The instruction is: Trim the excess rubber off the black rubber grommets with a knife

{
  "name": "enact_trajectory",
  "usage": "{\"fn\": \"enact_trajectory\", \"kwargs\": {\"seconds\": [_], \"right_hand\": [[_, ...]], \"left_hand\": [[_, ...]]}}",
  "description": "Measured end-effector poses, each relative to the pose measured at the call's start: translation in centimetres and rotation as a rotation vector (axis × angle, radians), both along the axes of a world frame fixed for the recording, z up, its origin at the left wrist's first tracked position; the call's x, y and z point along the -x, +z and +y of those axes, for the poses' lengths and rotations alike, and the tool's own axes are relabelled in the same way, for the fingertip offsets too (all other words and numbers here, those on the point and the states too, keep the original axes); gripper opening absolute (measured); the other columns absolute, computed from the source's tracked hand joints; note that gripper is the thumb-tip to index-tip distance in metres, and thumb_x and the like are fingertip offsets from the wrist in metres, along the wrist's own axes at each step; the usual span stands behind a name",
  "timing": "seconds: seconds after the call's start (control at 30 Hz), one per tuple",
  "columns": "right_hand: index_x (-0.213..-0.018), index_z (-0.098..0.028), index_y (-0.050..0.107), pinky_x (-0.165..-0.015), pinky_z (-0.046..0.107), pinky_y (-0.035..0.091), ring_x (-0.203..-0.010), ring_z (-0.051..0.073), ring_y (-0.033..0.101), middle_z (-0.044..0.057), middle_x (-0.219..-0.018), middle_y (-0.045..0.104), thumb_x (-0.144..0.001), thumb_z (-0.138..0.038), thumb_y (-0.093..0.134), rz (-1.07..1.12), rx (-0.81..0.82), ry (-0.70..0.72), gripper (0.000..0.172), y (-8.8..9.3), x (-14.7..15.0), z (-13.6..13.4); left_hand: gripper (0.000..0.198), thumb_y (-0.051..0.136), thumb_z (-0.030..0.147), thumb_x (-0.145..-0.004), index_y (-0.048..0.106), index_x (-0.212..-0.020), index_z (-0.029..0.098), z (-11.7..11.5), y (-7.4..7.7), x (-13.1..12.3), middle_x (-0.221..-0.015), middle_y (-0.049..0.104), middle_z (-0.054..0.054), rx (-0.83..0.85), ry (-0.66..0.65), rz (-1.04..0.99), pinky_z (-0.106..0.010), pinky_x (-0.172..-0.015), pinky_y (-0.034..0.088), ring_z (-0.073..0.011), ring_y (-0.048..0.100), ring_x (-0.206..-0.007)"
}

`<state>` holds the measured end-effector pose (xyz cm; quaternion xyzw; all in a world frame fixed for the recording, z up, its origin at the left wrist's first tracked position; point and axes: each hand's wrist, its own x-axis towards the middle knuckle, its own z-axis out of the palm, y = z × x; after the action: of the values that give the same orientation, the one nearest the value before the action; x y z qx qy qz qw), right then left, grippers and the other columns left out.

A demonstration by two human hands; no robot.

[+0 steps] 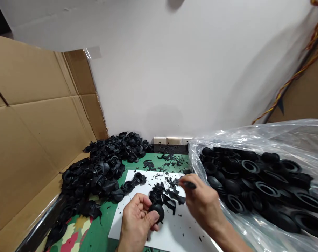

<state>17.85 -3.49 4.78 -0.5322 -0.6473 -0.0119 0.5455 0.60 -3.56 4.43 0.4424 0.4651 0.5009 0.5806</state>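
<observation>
Left hand (136, 220) pinches a black rubbery piece (158, 212) above the white sheet (177, 229) while the right hand (200, 194) grips a dark tool (189, 184), best angled away from the left

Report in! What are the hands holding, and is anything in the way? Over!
Left hand: holding black part. Right hand: gripping dark tool. Loose black scraps littering white sheet nearby.

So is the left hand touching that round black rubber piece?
Touching. The head view plainly shows the left hand pinching the round black rubber piece, thumb over its edge.
</observation>
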Motion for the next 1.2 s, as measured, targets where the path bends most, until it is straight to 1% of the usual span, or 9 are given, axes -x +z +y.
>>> {"fn": "enact_trajectory", "kwargs": {"seconds": [0.1, 0.23, 0.4, 0.5, 0.63, 0.77, 0.93, 1.03, 1.2], "right_hand": [[-0.073, -0.018, 0.061, -0.049, 0.03, 0.048, -0.05, 0.02, 0.061, 0.005, -0.056, 0.064, -0.079, -0.036, 0.054, 0.294, 0.259, -0.069, 0.02, 0.8, -1.6, 1.0], [-0.079, -0.016, 0.06, -0.05, 0.032, 0.049, -0.048, 0.02, 0.06, 0.001, -0.049, 0.06, -0.076, -0.049, 0.059, 0.648, 0.516, 0.179, 0.034, 1.3, -0.9, 0.3], [-0.075, -0.018, 0.057, -0.056, 0.03, 0.047, -0.059, 0.018, 0.058, 0.002, -0.064, 0.061, -0.082, -0.045, 0.055, 0.606, 0.43, 0.336, 0.028, 1.9, 0.1, -1.4], [-0.079, -0.02, 0.058, -0.059, 0.03, 0.047, -0.065, 0.019, 0.058, 0.002, -0.071, 0.061, -0.087, -0.037, 0.047, 0.487, 0.426, 0.336, 0.022, 1.6, 0.9, -1.7], [-0.078, -0.02, 0.059, -0.059, 0.028, 0.046, -0.066, 0.018, 0.058, 0.002, -0.073, 0.059, -0.083, -0.025, 0.049, 0.365, 0.394, 0.364, 0.012, 0.3, 3.0, -1.6], [-0.066, -0.022, 0.05, -0.054, 0.024, 0.041, -0.06, 0.015, 0.053, -0.001, -0.065, 0.052, -0.08, -0.019, 0.049, 0.455, 0.323, 0.258, 0.015, -0.5, 4.5, -1.4], [-0.063, -0.024, 0.039, -0.048, 0.024, 0.035, -0.051, 0.014, 0.045, -0.003, -0.059, 0.045, -0.084, -0.024, 0.044, 0.374, 0.284, 0.17, 0.021, -1.5, 4.1, -1.3], [-0.065, -0.024, 0.038, -0.048, 0.025, 0.035, -0.051, 0.015, 0.046, -0.002, -0.06, 0.047, -0.082, -0.021, 0.04, 0.268, 0.291, 0.178, 0.017, -1.8, 3.7, -1.2], [-0.063, -0.023, 0.037, -0.05, 0.026, 0.038, -0.053, 0.016, 0.045, -0.001, -0.058, 0.046, -0.082, -0.032, 0.038, 0.347, 0.46, 0.303, 0.021, -0.4, 3.5, -1.2]], "left_hand": [[0.034, 0.082, 0.029, -0.056, 0.053, -0.069, 0.017, -0.1, 0.2, 0.3, -0.054, 0.058, 0.006, 0.021, 0.041, -0.038, -0.015, -0.039, 0.039, -0.008, 0.056, -0.039], [0.044, 0.086, 0.034, -0.05, 0.05, -0.069, 0.018, 0.2, 0.6, 0.6, -0.052, 0.059, 0.006, 0.074, 0.03, -0.092, -0.016, -0.039, 0.04, -0.0096, 0.059, -0.039], [0.047, 0.087, 0.034, -0.051, 0.049, -0.075, 0.019, 0.6, 0.8, 0.7, -0.051, 0.056, 0.009, 0.175, 0.046, -0.202, -0.017, -0.042, 0.043, -0.0099, 0.061, -0.042], [0.05, 0.088, 0.033, -0.048, 0.051, -0.077, 0.02, 0.8, 0.8, 0.5, -0.051, 0.055, 0.01, 0.231, 0.094, -0.258, -0.018, -0.041, 0.045, -0.0113, 0.062, -0.043], [0.048, 0.09, 0.033, -0.044, 0.053, -0.07, 0.017, 0.8, 0.9, -0.4, -0.055, 0.062, 0.005, 0.285, 0.122, -0.344, -0.017, -0.041, 0.046, -0.0101, 0.061, -0.045], [0.047, 0.089, 0.039, -0.046, 0.052, -0.064, 0.016, 0.1, 0.8, -1.5, -0.054, 0.065, 0.0, 0.301, 0.041, -0.337, -0.017, -0.041, 0.043, -0.0105, 0.06, -0.045], [0.045, 0.074, 0.054, -0.06, 0.044, -0.064, 0.021, -0.4, 0.7, -1.3, -0.048, 0.061, 0.003, 0.166, -0.143, 0.015, -0.017, -0.032, 0.028, -0.0098, 0.051, -0.033], [0.031, 0.066, 0.039, -0.07, 0.042, -0.061, 0.022, -0.2, 1.4, -0.3, -0.043, 0.048, 0.008, 0.074, -0.229, 0.385, -0.018, -0.036, 0.023, -0.008, 0.041, -0.033], [0.027, 0.066, 0.018, -0.062, 0.041, -0.056, 0.022, 0.1, 2.3, 0.5, -0.051, 0.042, 0.008, -0.169, -0.159, 0.85, -0.023, -0.049, 0.028, -0.0121, 0.04, -0.052]]}}
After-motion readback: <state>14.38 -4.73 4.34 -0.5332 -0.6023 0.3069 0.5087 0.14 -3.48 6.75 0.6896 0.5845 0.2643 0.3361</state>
